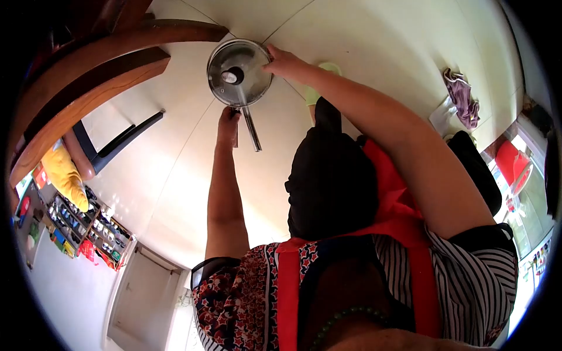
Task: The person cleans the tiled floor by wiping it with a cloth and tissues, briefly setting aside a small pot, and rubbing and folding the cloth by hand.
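A round pan with a clear glass lid (253, 61) is held out in front of me, above the floor. The lid has a metal rim and a dark knob (232, 75) with a shiny top. My left hand (228, 124) is closed around a dark handle at the near edge, and its fingers partly hide it. At the right side of the rim, my right hand (282, 62) grips the edge with bent fingers. A shiny metal rod (252, 128) juts toward me beside my left hand; what it joins is unclear. The pan's inside is hard to make out.
Curved wooden furniture (117, 41) reaches in from the left. Below it are a dark-framed piece (126, 140), a yellow cushion-like thing (64, 175) and shelves of shoes (73, 219). Crumpled cloth (462, 99) lies on the pale tiled floor (181, 152) at the right.
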Demonstrator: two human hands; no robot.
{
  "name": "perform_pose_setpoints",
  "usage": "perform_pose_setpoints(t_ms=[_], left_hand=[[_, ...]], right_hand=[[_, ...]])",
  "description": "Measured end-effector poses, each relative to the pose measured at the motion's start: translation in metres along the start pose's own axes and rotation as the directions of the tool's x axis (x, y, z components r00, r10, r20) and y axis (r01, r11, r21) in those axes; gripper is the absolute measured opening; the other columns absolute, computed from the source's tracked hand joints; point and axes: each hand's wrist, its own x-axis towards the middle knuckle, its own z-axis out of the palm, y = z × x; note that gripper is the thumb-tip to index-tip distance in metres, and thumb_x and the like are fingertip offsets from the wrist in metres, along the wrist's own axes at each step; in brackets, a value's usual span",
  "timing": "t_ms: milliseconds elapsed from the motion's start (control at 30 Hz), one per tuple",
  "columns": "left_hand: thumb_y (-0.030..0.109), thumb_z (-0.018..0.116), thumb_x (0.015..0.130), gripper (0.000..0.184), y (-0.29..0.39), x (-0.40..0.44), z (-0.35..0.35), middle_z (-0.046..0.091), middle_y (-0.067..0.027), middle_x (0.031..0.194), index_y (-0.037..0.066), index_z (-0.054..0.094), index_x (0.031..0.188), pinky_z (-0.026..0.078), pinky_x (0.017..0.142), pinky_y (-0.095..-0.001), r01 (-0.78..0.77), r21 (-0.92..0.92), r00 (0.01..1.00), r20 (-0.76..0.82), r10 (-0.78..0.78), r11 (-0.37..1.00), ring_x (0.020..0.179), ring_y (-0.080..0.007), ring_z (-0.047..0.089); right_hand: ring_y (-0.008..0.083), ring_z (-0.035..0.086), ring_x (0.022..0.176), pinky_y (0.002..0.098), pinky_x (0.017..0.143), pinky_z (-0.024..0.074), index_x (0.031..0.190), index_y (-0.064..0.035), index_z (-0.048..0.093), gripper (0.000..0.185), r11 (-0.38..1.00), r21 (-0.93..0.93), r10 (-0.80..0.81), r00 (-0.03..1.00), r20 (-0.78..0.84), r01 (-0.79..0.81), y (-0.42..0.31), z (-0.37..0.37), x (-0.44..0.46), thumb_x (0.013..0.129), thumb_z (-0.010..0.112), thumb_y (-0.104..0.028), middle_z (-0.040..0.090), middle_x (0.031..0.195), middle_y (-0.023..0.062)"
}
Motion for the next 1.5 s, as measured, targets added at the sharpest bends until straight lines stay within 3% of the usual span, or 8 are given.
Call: perform_pose_setpoints(t_ms=[333,500,767,933,1000,1067,1200,1500], left_hand=[[-0.002,0.053,0.087,0.027,-0.031,-0.014,-0.039,0.058,-0.0012,0.091,0.005,0.056,0.112,0.042,0.072,-0.0223,0.017,-0.437,0.963,-0.233,-0.132,0.899,0.079,-0.0101,0.053],[-0.004,0.050,0.088,0.030,-0.007,0.018,-0.070,0.058,-0.0022,0.089,0.002,0.055,0.117,0.044,0.069,-0.0226,0.008,-0.475,0.924,-0.332,-0.188,0.880,0.075,-0.0120,0.053],[-0.003,0.051,0.089,0.027,0.020,0.057,-0.097,0.057,-0.0034,0.084,0.003,0.055,0.115,0.043,0.064,-0.0236,0.044,-0.386,0.901,-0.384,-0.204,0.922,0.072,-0.0133,0.052],[0.015,0.057,0.090,0.052,0.044,0.049,-0.091,0.047,-0.0180,0.132,0.012,0.037,0.139,0.043,0.094,-0.0450,0.177,-0.184,0.757,-0.602,-0.253,0.967,0.118,-0.0304,0.049],[0.022,0.062,0.086,0.056,0.071,0.038,-0.072,0.050,-0.0195,0.125,0.013,0.039,0.136,0.044,0.092,-0.0506,0.271,0.270,0.695,-0.719,0.006,0.924,0.116,-0.0355,0.049],[0.025,0.066,0.082,0.054,0.078,0.033,-0.053,0.050,-0.0215,0.120,0.012,0.045,0.129,0.046,0.087,-0.0542,0.198,0.775,0.594,-0.582,0.555,0.600,0.111,-0.0403,0.050],[0.011,0.070,0.074,0.056,0.127,0.015,0.029,0.047,-0.0246,0.121,0.000,0.046,0.123,0.039,0.094,-0.0510,-0.262,0.894,0.465,-0.214,0.859,0.365,0.113,-0.0413,0.045],[0.011,0.061,0.080,0.040,0.266,-0.027,0.198,0.049,-0.0167,0.127,0.003,0.054,0.119,0.035,0.102,-0.0390,-0.614,0.309,0.788,0.181,0.589,0.726,0.120,-0.0309,0.045]], right_hand=[[0.0281,0.057,0.109,0.0330,0.090,0.0452,0.131,-0.0033,0.046,0.060,0.999,-0.028,0.048,0.996,0.074,-0.046,0.043,0.008,-0.015,0.079,0.062,-0.029,0.056,0.124,0.0186],[0.0297,0.055,0.070,0.0423,0.067,0.0428,0.082,0.0015,0.047,0.030,0.987,-0.068,-0.153,0.984,-0.095,0.147,0.089,0.006,-0.016,0.073,0.057,-0.026,0.054,0.076,0.0193],[0.0249,0.062,0.094,0.0327,0.081,0.0471,0.107,-0.0007,0.060,0.038,0.994,0.100,-0.024,0.990,-0.139,0.038,0.118,-0.009,-0.030,0.077,0.057,-0.024,0.066,0.100,0.0144],[0.0227,0.063,0.096,0.0306,0.084,0.0467,0.114,-0.0014,0.059,0.040,0.961,0.274,0.025,0.975,-0.220,0.038,0.127,-0.041,-0.055,0.080,0.056,-0.022,0.066,0.103,0.0145],[0.0209,0.063,0.092,0.0307,0.081,0.0475,0.115,-0.0013,0.059,0.040,0.954,0.292,0.134,0.961,-0.241,-0.059,0.138,-0.063,-0.072,0.080,0.057,-0.021,0.066,0.102,0.0132],[0.0192,0.062,0.089,0.0306,0.079,0.0483,0.115,-0.0013,0.060,0.039,0.936,0.334,0.215,0.932,-0.292,-0.111,0.156,-0.086,-0.093,0.081,0.058,-0.020,0.066,0.101,0.0120],[0.0158,0.059,0.091,0.0295,0.077,0.0483,0.120,-0.0040,0.057,0.038,0.919,0.368,0.283,0.883,-0.374,-0.139,0.189,-0.131,-0.146,0.084,0.058,-0.019,0.063,0.105,0.0069],[0.0145,0.060,0.088,0.0283,0.073,0.0492,0.120,-0.0062,0.058,0.038,0.899,0.421,0.373,0.722,-0.583,-0.124,0.173,-0.217,-0.280,0.085,0.058,-0.020,0.063,0.105,0.0056]])
